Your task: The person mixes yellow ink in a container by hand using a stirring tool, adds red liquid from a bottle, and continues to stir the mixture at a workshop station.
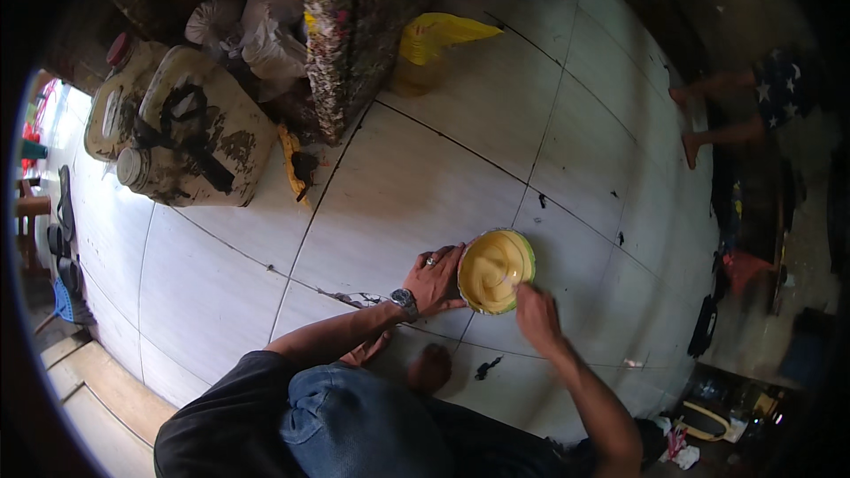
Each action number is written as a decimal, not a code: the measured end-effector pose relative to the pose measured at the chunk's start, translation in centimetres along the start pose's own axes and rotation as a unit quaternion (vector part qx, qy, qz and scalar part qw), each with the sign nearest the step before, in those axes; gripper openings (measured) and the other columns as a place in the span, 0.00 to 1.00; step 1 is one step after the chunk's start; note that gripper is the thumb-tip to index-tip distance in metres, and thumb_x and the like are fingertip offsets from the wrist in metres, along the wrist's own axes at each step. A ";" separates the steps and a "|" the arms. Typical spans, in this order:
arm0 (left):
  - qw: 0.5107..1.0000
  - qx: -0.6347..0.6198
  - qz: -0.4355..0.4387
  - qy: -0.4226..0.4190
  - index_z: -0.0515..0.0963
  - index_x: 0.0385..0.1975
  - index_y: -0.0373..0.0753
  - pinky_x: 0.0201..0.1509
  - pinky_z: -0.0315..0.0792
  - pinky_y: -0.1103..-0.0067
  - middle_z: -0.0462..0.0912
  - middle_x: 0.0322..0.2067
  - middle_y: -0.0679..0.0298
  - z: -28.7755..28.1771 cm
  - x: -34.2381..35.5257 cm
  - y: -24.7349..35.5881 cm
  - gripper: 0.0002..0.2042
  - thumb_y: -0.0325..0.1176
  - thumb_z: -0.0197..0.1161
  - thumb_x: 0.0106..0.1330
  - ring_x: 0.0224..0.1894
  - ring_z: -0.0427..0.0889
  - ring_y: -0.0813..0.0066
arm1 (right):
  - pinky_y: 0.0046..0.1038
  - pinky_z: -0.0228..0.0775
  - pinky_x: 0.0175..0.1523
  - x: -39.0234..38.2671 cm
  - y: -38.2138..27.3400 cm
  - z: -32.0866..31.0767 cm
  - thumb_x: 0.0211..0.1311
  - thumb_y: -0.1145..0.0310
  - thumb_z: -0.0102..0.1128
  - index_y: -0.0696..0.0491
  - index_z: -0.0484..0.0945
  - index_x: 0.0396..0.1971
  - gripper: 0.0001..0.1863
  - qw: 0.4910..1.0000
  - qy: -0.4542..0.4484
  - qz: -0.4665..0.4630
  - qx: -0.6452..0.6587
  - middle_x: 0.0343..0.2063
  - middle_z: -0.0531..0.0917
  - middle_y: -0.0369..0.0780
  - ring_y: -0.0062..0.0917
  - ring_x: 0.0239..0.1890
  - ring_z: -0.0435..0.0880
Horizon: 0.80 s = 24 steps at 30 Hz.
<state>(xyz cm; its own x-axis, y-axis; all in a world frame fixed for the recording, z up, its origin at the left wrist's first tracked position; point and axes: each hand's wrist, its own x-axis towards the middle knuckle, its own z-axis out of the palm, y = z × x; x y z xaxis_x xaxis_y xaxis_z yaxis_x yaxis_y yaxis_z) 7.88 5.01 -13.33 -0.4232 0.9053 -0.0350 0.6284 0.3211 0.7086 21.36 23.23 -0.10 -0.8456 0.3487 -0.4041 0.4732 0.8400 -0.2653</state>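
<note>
A round tub (529, 257) with a yellow-green inner wall stands on the tiled floor in front of me. Thick pale-yellow paste or paint (487, 267) in it shows swirl marks. My left hand (434, 280), with a ring and a wristwatch, grips the tub's left side. At the tub's lower right rim, my right hand (537, 314) is closed in a fist; a thin thing seems to reach from it into the yellow mass, but its kind is unclear. My bare feet (429, 368) are partly visible below.
Stained jerrycans (217, 137) stand at the left, beside plastic bags (270, 35) and a paint-crusted post (326, 53). A yellow plastic bag (443, 35) lies farther off. At the far right are another person's legs (722, 134). Dark scraps (487, 367) dot the tiles.
</note>
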 end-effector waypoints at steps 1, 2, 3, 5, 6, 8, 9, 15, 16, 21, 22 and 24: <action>1.000 -0.005 -0.001 0.000 0.49 0.70 0.33 0.66 0.57 0.65 0.63 0.65 0.56 -0.2 0.2 0.3 0.55 0.64 0.66 0.49 0.68 0.61 0.64 | 0.45 0.75 0.38 1.1 0.0 -1.1 0.64 0.70 0.50 0.62 0.76 0.36 0.10 0.997 0.041 -0.031 -0.051 0.30 0.83 0.52 0.48 0.33 0.83; 1.000 -0.008 -0.004 -0.001 0.49 0.70 0.33 0.66 0.57 0.65 0.63 0.66 0.56 -0.3 0.2 0.3 0.55 0.64 0.66 0.49 0.68 0.61 0.65 | 0.45 0.76 0.37 1.5 1.4 -1.8 0.63 0.69 0.51 0.61 0.76 0.36 0.11 0.994 0.035 -0.038 -0.093 0.29 0.83 0.53 0.47 0.33 0.84; 1.000 0.000 0.008 0.008 0.49 0.70 0.33 0.66 0.57 0.65 0.63 0.66 0.57 0.0 0.3 0.3 0.55 0.64 0.66 0.49 0.68 0.61 0.65 | 0.44 0.76 0.37 1.0 1.6 -0.8 0.63 0.69 0.51 0.61 0.76 0.36 0.10 0.993 0.003 0.016 -0.118 0.29 0.83 0.53 0.46 0.33 0.84; 0.999 0.013 0.028 0.023 0.50 0.70 0.34 0.66 0.57 0.65 0.63 0.66 0.58 0.9 0.3 0.1 0.54 0.63 0.66 0.49 0.69 0.60 0.65 | 0.43 0.76 0.37 -2.0 1.6 3.1 0.62 0.70 0.52 0.61 0.77 0.35 0.10 0.976 -0.067 0.122 -0.168 0.28 0.83 0.52 0.45 0.33 0.84; 0.999 0.013 0.027 0.019 0.50 0.70 0.34 0.66 0.57 0.65 0.63 0.66 0.58 0.9 0.4 0.3 0.54 0.63 0.66 0.49 0.68 0.60 0.65 | 0.45 0.76 0.40 -3.1 0.9 5.0 0.62 0.71 0.51 0.62 0.77 0.35 0.10 0.982 -0.055 0.156 -0.093 0.27 0.83 0.54 0.44 0.33 0.85; 0.999 0.014 0.026 0.012 0.51 0.70 0.35 0.66 0.57 0.65 0.63 0.66 0.58 0.4 0.3 0.5 0.54 0.64 0.65 0.50 0.68 0.60 0.65 | 0.46 0.75 0.41 -1.7 2.1 5.2 0.62 0.71 0.51 0.63 0.77 0.35 0.10 0.963 -0.084 0.209 0.150 0.26 0.83 0.54 0.44 0.33 0.85; 1.000 0.013 0.022 0.009 0.51 0.70 0.35 0.66 0.57 0.65 0.63 0.66 0.58 0.4 0.4 0.6 0.53 0.64 0.65 0.50 0.68 0.61 0.65 | 0.46 0.75 0.42 -0.9 2.5 4.9 0.61 0.71 0.51 0.63 0.77 0.36 0.11 0.957 -0.031 0.193 0.216 0.26 0.83 0.53 0.45 0.33 0.85; 0.998 0.038 0.038 0.030 0.51 0.70 0.36 0.66 0.58 0.65 0.63 0.66 0.58 1.2 -0.2 0.0 0.53 0.66 0.63 0.51 0.67 0.62 0.65 | 0.46 0.75 0.42 -2.8 -0.8 6.5 0.62 0.71 0.52 0.62 0.78 0.36 0.10 0.986 -0.030 0.134 -0.099 0.25 0.84 0.52 0.46 0.31 0.85; 0.999 0.031 0.036 0.025 0.51 0.70 0.36 0.66 0.57 0.65 0.62 0.67 0.58 0.7 -0.1 0.1 0.53 0.66 0.62 0.51 0.68 0.62 0.65 | 0.47 0.74 0.41 -2.5 0.3 7.1 0.62 0.70 0.52 0.62 0.78 0.36 0.11 0.994 0.008 0.099 0.046 0.26 0.84 0.52 0.46 0.31 0.85; 0.998 0.040 0.039 0.031 0.51 0.70 0.36 0.66 0.57 0.65 0.62 0.67 0.58 1.2 0.1 -0.1 0.53 0.66 0.62 0.51 0.68 0.61 0.65 | 0.48 0.72 0.40 -0.4 -1.3 4.6 0.65 0.70 0.49 0.63 0.79 0.35 0.12 0.981 0.073 0.172 0.060 0.28 0.82 0.55 0.52 0.33 0.82; 0.998 0.046 0.036 0.026 0.51 0.70 0.36 0.66 0.57 0.65 0.61 0.67 0.58 0.9 0.3 0.0 0.53 0.66 0.62 0.51 0.68 0.61 0.65 | 0.47 0.72 0.39 -1.2 -2.0 5.5 0.64 0.70 0.49 0.62 0.79 0.35 0.12 0.988 0.038 0.151 0.020 0.28 0.82 0.55 0.53 0.33 0.82; 0.998 0.050 0.040 0.027 0.51 0.70 0.36 0.66 0.58 0.65 0.61 0.68 0.58 0.7 0.5 0.1 0.52 0.66 0.62 0.52 0.68 0.61 0.65 | 0.47 0.71 0.36 -1.9 -2.7 5.5 0.62 0.74 0.50 0.61 0.79 0.39 0.10 0.996 0.056 0.056 0.035 0.25 0.81 0.55 0.54 0.29 0.80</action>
<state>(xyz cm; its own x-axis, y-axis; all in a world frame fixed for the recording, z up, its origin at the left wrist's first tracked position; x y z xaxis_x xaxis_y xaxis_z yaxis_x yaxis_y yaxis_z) 8.24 5.71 -13.78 -0.4025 0.9136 0.0581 0.7219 0.2777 0.6339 23.06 18.02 -3.39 -0.8066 0.4867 -0.3355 0.5795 0.7628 -0.2867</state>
